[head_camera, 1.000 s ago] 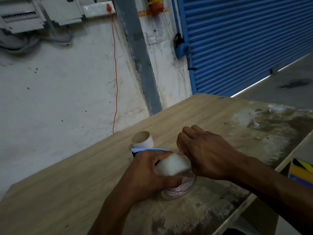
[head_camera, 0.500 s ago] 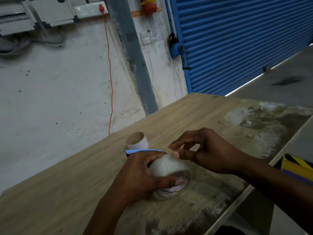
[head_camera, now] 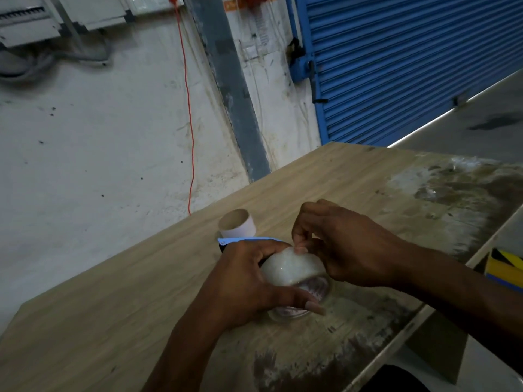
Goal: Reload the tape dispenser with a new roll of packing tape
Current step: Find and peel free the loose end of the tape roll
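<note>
A clear roll of packing tape (head_camera: 291, 268) stands on edge on the wooden table (head_camera: 113, 306). My left hand (head_camera: 249, 281) grips the roll, fingers over its top and thumb across its open side. My right hand (head_camera: 339, 244) pinches at the roll's upper edge with fingertips and thumb, where the tape's loose end seems to be. The blue tape dispenser (head_camera: 246, 240) lies just behind my left hand, mostly hidden by it. An empty cardboard core (head_camera: 236, 220) lies on its side beyond the dispenser.
The table's right part is stained and worn (head_camera: 452, 193). A yellow, black and blue object (head_camera: 506, 267) sits below the table's right edge. A white wall with a red cable (head_camera: 191, 137) and a blue roller shutter (head_camera: 410, 66) stand behind.
My right hand has gone from covering the roll to pinching at its upper edge with the fingertips. My left hand keeps its hold on the roll.
</note>
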`<state>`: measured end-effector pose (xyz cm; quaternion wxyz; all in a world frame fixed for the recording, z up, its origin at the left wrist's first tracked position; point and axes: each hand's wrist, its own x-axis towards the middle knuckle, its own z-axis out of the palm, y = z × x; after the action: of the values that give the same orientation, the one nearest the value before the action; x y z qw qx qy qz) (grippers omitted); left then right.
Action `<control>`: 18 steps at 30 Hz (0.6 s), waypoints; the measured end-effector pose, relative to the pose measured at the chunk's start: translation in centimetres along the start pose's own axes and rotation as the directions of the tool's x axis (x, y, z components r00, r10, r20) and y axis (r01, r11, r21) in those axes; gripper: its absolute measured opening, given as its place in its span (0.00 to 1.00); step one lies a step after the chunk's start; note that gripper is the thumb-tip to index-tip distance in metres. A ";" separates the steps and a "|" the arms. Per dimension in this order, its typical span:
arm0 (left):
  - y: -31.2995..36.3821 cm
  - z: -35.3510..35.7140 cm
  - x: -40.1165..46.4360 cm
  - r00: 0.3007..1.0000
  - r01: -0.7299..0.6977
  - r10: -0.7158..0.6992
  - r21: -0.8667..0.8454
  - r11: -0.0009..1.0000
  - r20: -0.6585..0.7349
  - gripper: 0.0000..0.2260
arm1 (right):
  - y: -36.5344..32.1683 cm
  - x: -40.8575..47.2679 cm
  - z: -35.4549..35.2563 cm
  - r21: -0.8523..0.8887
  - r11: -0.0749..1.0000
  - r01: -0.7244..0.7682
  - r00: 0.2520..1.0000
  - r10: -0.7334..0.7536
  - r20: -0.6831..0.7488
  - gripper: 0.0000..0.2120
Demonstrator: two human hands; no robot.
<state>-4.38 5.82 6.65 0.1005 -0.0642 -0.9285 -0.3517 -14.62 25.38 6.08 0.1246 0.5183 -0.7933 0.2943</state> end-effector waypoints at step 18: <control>0.7 -0.2 -0.3 0.997 0.061 -0.058 0.053 0.997 -0.055 0.34 | -0.9 -0.2 -0.7 0.234 0.959 -0.158 0.987 0.157 0.024 0.04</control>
<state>-3.90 6.20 7.22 0.1167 -0.0245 -0.9362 -0.3307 -13.83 25.64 6.84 0.0364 0.4654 -0.7917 0.3940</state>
